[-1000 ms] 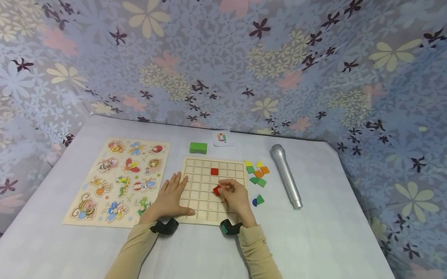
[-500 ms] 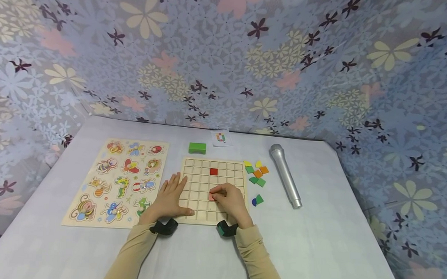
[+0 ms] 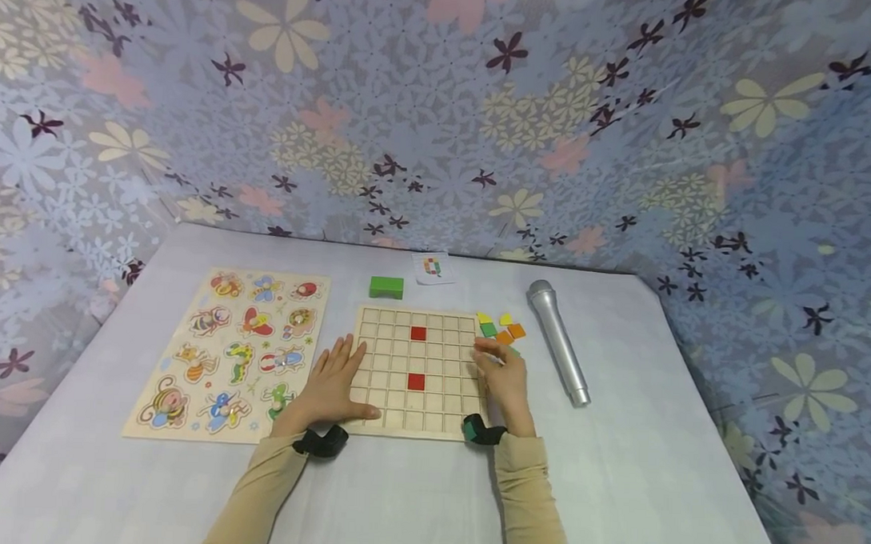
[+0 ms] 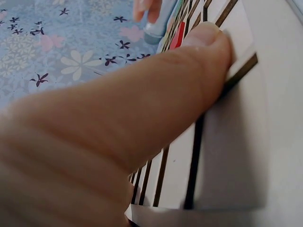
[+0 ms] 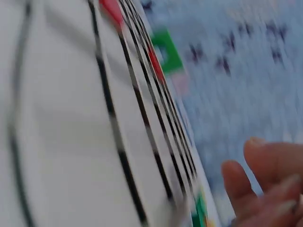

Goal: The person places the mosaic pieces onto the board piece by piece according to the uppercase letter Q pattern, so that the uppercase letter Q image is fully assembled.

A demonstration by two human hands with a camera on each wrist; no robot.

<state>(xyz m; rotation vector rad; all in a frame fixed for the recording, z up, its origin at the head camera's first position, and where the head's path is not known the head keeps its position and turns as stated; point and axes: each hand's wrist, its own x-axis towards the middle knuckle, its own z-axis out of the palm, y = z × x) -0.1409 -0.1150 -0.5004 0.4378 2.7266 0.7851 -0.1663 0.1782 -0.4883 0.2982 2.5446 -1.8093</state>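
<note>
Right hand (image 3: 505,380) withdrawn from near red tile (image 3: 416,382) to loose tiles (image 3: 504,338)

Since half a second ago, the near red tile has been let go and uncovered.

Insect board (image 3: 217,348): close to left hand; could be nudged if that hand were slid outward.

Left hand (image 3: 331,384): laid flat, fingers spread, thumb resting on the grid (image 3: 395,399); nothing grasped. If this hold were lifted, the grid would probably be skewed by any knock at its other side.

Near red tile: squared in its cell as seen from above; full seating cannot be told. Far red tile (image 3: 418,333): set higher in the same column. Either might be tipped by a trailing fingertip.

Right hand: fingers loosely bent at the grid's right rim, no tile seen in them.

Loose tiles: bunched, some hidden by the hand. By a hasty reach, neighbours could be scattered or the wrong shape taken.

Mic (image 3: 559,344): just beyond; might be rolled by overreaching.
</note>
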